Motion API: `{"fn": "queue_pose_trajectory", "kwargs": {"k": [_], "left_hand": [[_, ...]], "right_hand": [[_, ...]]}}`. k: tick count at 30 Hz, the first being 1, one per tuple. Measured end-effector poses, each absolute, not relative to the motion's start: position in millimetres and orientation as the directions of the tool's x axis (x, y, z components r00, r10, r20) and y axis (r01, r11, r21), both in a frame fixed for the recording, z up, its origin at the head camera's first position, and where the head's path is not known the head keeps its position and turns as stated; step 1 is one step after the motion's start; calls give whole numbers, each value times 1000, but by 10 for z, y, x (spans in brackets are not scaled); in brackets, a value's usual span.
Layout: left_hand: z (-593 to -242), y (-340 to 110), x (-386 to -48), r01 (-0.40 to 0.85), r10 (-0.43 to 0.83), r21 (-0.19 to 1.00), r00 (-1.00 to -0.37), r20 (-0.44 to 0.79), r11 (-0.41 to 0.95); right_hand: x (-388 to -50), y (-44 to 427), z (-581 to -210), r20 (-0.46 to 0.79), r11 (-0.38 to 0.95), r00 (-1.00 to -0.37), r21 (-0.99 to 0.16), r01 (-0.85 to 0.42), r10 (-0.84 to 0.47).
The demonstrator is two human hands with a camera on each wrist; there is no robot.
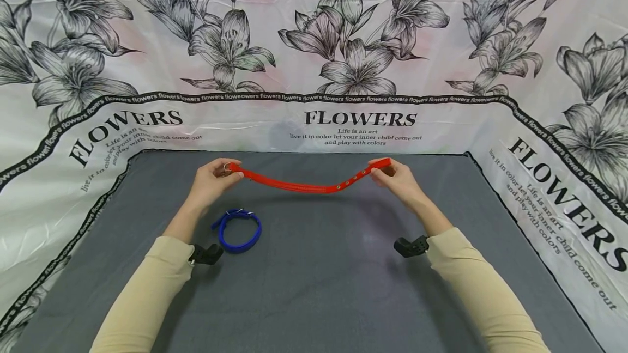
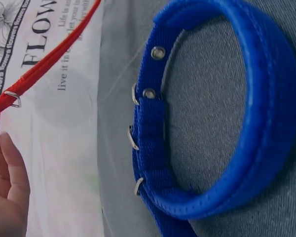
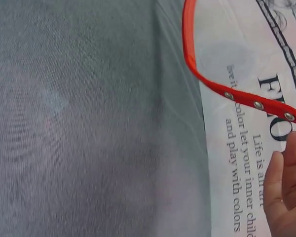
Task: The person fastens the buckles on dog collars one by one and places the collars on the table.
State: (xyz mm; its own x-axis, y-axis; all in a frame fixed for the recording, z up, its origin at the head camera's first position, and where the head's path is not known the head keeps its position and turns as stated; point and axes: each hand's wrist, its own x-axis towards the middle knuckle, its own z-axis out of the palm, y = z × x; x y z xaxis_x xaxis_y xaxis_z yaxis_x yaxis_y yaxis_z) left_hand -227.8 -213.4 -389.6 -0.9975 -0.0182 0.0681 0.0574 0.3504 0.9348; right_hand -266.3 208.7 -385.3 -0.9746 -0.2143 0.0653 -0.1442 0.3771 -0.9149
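A red collar strap (image 1: 304,186) hangs in a shallow sag between the two hands, above the back of the grey table. My left hand (image 1: 210,181) pinches its ring and buckle end; my right hand (image 1: 399,180) pinches the end with metal eyelets. In the right wrist view the eyelets on the red strap (image 3: 244,98) run up to the right hand (image 3: 287,190). A metal ring shows on the red strap (image 2: 34,74) above the left hand (image 2: 9,190) in the left wrist view. The blue collar (image 1: 239,248), closed in a loop, lies near my left wrist.
Grey cloth (image 1: 314,277) covers the table. Behind it and along both sides runs a white sheet (image 1: 245,124) printed with flowers and lettering. Black wrist devices (image 1: 206,255) sit at both cream sleeves (image 1: 142,293), the left one close to the blue collar.
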Motion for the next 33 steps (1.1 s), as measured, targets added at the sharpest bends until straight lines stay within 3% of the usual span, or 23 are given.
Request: {"fn": "queue_pose_trajectory", "kwargs": {"k": [9,23,33], "left_hand": [[-3858,-2013,-2258,93,0,951,-995,97,296],[-3780,-1762,-2271,195,89,916,-981,174,351],[-3787,-1523,-2277,208,197,962,-965,172,178]], "right_hand": [[-2650,1894,-3798,152,387,-966,-894,-224,-209],[-2381,1546,-3463,199,419,-943,-857,-300,-267],[-2309,1348,-3458,212,381,-932,-868,-318,-295]]}}
